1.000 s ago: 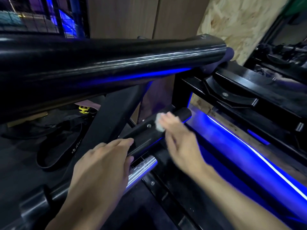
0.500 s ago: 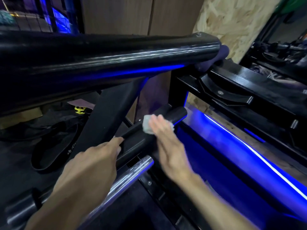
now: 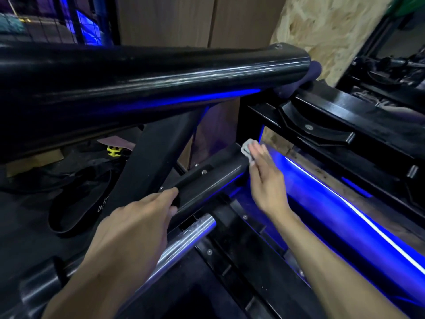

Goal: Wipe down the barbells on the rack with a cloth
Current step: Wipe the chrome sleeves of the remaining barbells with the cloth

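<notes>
A short black barbell [image 3: 207, 185] lies on the rack at the middle of the view. My left hand [image 3: 133, 231] grips its near part, index finger over the top and thumb underneath. My right hand [image 3: 266, 180] holds its fingers straight and presses a small white cloth [image 3: 246, 149] against the bar's far end. A thick black barbell [image 3: 161, 74] crosses the upper part of the view above both hands. Just below the gripped bar lies a chrome barbell [image 3: 188, 236], partly hidden by my left hand.
The black rack frame [image 3: 322, 125] with bar cradles runs along the right. A bright blue light strip [image 3: 345, 203] glows below it. A black band [image 3: 76, 210] and a small yellow object [image 3: 115, 151] lie on the dark floor at left. Behind stands a chipboard panel [image 3: 322, 26].
My right hand has slid the cloth along the short black bar from its top surface out to the far end. My left hand has kept its hold on the bar.
</notes>
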The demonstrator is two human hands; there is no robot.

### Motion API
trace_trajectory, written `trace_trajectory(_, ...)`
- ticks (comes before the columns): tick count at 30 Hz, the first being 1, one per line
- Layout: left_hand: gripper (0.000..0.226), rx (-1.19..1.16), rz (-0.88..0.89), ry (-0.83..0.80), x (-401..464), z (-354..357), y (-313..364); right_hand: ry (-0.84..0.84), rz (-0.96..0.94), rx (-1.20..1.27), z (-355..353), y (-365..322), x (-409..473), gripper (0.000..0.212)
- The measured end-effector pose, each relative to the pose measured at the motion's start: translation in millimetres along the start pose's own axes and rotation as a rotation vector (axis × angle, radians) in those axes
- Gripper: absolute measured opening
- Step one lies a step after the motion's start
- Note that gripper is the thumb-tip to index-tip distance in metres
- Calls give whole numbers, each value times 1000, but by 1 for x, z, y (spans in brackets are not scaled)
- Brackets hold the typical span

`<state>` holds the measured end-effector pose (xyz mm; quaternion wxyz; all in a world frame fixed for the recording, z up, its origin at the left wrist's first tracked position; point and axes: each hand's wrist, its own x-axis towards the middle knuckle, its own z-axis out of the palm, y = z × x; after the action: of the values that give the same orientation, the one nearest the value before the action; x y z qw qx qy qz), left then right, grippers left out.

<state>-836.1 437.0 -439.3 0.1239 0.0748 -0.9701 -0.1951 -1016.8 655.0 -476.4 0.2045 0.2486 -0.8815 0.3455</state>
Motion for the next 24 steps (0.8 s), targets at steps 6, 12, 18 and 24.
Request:
trace_trajectory(6, 44, -54, -32, -3, 0, -8, 2, -242, -321, -26, 2, -68, -24, 28)
trace_trajectory(12, 59, -27, 77, -26, -6, -8, -1, -264, -36, -310, -13, -18, 34, 47)
trace_trajectory(18, 51, -154, 104, 44, -6, -13, -7, -356, -310, -215, -2, -68, -14, 53)
trace_trajectory(24, 47, -167, 104, 69, -9, -13, -7, -250, 31, -274, -9, -14, 40, 59)
